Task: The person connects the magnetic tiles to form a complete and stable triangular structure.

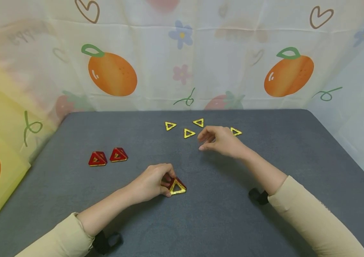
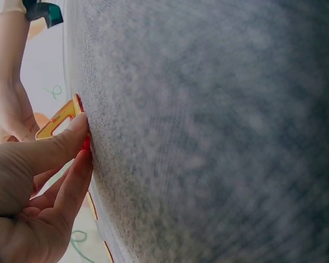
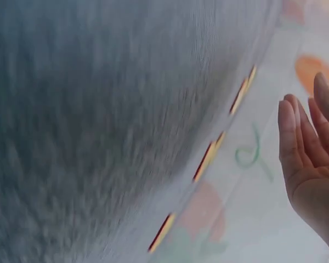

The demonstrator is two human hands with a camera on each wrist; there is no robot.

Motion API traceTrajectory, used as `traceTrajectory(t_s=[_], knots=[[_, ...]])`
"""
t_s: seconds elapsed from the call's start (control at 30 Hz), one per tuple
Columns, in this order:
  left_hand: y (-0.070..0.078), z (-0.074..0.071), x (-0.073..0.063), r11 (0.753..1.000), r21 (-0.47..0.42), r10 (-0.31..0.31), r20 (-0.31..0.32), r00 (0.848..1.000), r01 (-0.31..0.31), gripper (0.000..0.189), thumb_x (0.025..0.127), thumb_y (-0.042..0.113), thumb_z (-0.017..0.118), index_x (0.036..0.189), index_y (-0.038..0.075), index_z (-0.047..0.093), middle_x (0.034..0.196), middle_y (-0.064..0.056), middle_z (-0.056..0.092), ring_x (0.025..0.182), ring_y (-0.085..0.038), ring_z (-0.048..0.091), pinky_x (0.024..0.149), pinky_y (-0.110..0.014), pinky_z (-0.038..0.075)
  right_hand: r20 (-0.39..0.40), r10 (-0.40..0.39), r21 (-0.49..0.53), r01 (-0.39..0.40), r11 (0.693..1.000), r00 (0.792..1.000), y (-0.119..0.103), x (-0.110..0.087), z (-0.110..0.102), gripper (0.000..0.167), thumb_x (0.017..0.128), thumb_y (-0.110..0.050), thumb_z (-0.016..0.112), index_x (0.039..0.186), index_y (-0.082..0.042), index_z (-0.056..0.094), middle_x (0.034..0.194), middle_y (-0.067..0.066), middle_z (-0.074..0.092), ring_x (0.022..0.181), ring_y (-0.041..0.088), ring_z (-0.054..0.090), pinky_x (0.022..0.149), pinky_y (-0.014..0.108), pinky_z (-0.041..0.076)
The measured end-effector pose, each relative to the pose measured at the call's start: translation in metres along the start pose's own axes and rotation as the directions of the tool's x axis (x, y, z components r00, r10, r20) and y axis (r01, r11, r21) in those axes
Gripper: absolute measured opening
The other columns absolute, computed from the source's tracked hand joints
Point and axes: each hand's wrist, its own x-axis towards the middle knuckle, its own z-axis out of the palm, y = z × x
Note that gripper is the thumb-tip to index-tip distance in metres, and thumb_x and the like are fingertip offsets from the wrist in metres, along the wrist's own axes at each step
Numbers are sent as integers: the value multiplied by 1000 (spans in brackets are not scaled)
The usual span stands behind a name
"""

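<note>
My left hand (image 1: 152,181) pinches a partly built shape of triangular magnetic tiles (image 1: 178,191) on the dark tabletop. One yellow-framed face shows in front, with red behind it, and my fingers cover its left side. In the left wrist view the thumb presses near the yellow tile frame (image 2: 57,116). My right hand (image 1: 223,141) hovers above the table with its fingers loosely bent and nothing in them. Close to it lie flat yellow triangle tiles: one tile (image 1: 189,133) left of the fingertips, another tile (image 1: 235,131) partly behind the hand.
Two red pyramids, one (image 1: 97,159) beside the other (image 1: 118,155), stand on the left of the table (image 1: 220,221). Farther back lie two more yellow triangles, a left one (image 1: 166,125) and a right one (image 1: 202,121). A fruit-print curtain (image 1: 156,46) hangs behind the table.
</note>
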Motion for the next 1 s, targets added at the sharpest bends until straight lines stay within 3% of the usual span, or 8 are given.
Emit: traceTrajectory(t_s=[0.23,0.43,0.77,1.0], knots=[[0,0,-1,1000,-27,-4,7,1000,4,38,69,-2,85,97,5,59,100,-11,69,89,-15,71,72,-17,58,-135,162,29,-160,987,977,33,5,-31,32,91,-22,72,120,-9,65,119,11,69,105,27,64,86,42,54],[-1,0,-1,1000,-24,-11,7,1000,11,39,69,-2,86,97,6,59,98,-10,69,88,-14,71,72,-18,58,-188,259,36,-256,966,948,59,5,-47,35,97,-24,65,126,-6,61,125,17,66,110,32,62,89,43,53],[-2,0,-1,1000,-24,-6,9,1000,6,39,69,-1,86,97,6,60,99,-11,69,89,-14,71,72,-18,58,-194,363,55,-360,931,911,80,5,-55,41,98,-25,62,132,-2,57,134,22,59,124,39,54,100,53,48],[-2,-1,-1,1000,-23,-11,15,1000,11,39,70,-1,86,98,6,60,100,-11,69,89,-14,71,73,-18,58,-142,400,4,-404,915,905,88,5,-56,43,98,-24,63,133,0,56,136,25,56,127,42,51,103,54,46]])
